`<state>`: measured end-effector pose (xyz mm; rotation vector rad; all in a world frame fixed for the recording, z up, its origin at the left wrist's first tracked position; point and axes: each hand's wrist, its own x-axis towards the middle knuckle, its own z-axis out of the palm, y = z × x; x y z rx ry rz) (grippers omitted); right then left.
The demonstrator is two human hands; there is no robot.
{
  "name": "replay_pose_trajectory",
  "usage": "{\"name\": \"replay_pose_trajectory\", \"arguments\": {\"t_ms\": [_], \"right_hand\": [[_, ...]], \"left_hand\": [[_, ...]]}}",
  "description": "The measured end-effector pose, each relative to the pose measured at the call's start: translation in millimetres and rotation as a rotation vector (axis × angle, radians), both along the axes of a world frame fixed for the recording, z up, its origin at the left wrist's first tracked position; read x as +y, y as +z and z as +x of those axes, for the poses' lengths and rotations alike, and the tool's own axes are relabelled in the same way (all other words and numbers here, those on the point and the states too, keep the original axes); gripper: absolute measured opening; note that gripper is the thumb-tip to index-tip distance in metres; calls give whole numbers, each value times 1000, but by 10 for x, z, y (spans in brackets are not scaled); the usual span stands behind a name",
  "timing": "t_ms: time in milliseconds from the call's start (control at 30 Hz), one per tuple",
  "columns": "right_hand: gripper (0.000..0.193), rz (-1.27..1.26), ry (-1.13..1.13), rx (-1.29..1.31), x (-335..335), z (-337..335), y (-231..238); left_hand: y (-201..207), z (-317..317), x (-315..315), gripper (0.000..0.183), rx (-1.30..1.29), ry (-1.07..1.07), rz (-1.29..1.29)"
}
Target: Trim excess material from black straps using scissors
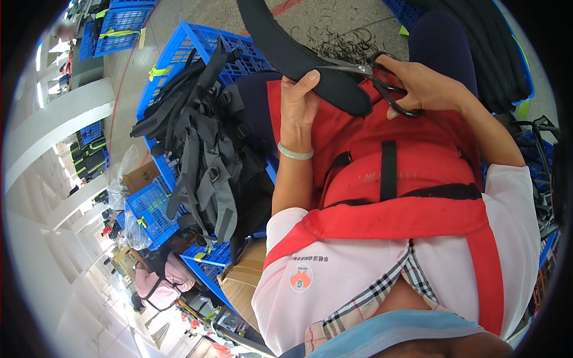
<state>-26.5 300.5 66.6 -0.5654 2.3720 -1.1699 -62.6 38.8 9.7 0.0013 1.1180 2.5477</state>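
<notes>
- While the left hand (300,98) pinches a black padded strap (291,56), the right hand (430,83) holds a pair of scissors (358,68).
- Left fingers: thumb flat on the upper face of the strap, the others mostly hidden behind it; grip narrow. A pale bracelet (295,153) encircles the wrist.
- Right fingers: curled around the black handles, which stand apart. Finger positions inside the loops cannot be fully told.
- Strap position: above the lap, its rounded end between both hands, its other end running beyond the upper picture edge.
- Scissor blades: directed leftward, at the strap's edge; contact cannot be told.
- Lap: covered by a red apron (394,224).
- Left side: a blue crate (179,37), with tangled dark straps (200,149) heaped over it.
- Floor (382,17), ahead: thin black scraps (341,46), scattered.
</notes>
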Motion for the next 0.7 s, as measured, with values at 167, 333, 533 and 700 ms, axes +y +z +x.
{"name": "replay_pose_trajectory", "arguments": {"t_ms": [167, 333, 533, 700], "right_hand": [[66, 24, -33, -97, -160, 42, -137], [46, -78, -75, -6, -257, 52, -313], [34, -118, -156, 102, -307, 68, -389], [31, 12, -133, 33, -285, 19, -251]], "left_hand": [[58, 50, 41, 31, 18, -1, -24], [80, 54, 55, 29, -2, 46, 2], [79, 70, 73, 26, 14, 36, -12], [64, -62, -93, 41, -105, 15, 134]]}}
